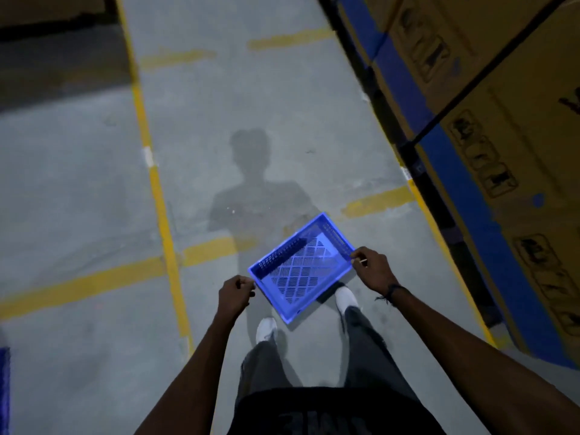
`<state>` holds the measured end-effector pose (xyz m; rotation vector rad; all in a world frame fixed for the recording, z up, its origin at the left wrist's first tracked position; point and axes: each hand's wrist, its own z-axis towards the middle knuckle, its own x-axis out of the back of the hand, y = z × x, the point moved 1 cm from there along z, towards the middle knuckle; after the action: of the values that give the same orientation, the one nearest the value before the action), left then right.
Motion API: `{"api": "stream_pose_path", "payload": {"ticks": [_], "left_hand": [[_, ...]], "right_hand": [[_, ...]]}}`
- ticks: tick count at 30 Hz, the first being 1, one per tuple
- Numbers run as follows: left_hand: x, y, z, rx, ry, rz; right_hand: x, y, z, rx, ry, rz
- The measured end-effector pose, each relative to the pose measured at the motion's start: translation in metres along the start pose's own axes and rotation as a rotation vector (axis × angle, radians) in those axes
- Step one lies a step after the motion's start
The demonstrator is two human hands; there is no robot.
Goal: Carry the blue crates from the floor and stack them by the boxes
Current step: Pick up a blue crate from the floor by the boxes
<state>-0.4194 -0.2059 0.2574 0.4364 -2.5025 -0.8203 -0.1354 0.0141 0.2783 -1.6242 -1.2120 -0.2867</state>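
Note:
A shallow blue crate [303, 266] with a slotted, latticed bottom is held above the grey floor in front of my legs, turned diagonally. My left hand [234, 293] grips its near-left corner. My right hand [372, 270] grips the right corner; a dark band sits on that wrist. The crate is empty. Large brown cardboard boxes [502, 98] stand along the right side on a blue base.
Yellow lines [158, 196] mark lanes on the concrete floor. My shadow [251, 189] falls ahead. A black strip and blue band [439, 158] edge the boxes on the right. Another blue object [3, 390] shows at the lower left edge. My white shoes [345, 298] are below the crate.

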Motion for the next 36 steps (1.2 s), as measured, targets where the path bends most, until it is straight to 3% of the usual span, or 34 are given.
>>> {"api": "stream_pose_path", "payload": {"ticks": [11, 17, 24, 28, 36], "left_hand": [[-0.121, -0.086, 0.065, 0.295, 0.344, -0.249], [-0.196, -0.179, 0.164, 0.354, 0.353, -0.213], [-0.252, -0.275, 0.290, 0.328, 0.432, 0.064], [-0.271, -0.320, 0.336, 0.370, 0.425, 0.125], [-0.276, -0.339, 0.353, 0.423, 0.386, 0.161]], "right_hand": [[-0.011, 0.111, 0.171, 0.150, -0.313, -0.155], [-0.087, 0.206, 0.267, 0.052, -0.363, -0.192], [-0.185, 0.294, 0.360, -0.051, -0.321, -0.213], [-0.221, 0.321, 0.390, -0.075, -0.330, -0.205], [-0.253, 0.335, 0.411, -0.172, -0.383, -0.210]]}}
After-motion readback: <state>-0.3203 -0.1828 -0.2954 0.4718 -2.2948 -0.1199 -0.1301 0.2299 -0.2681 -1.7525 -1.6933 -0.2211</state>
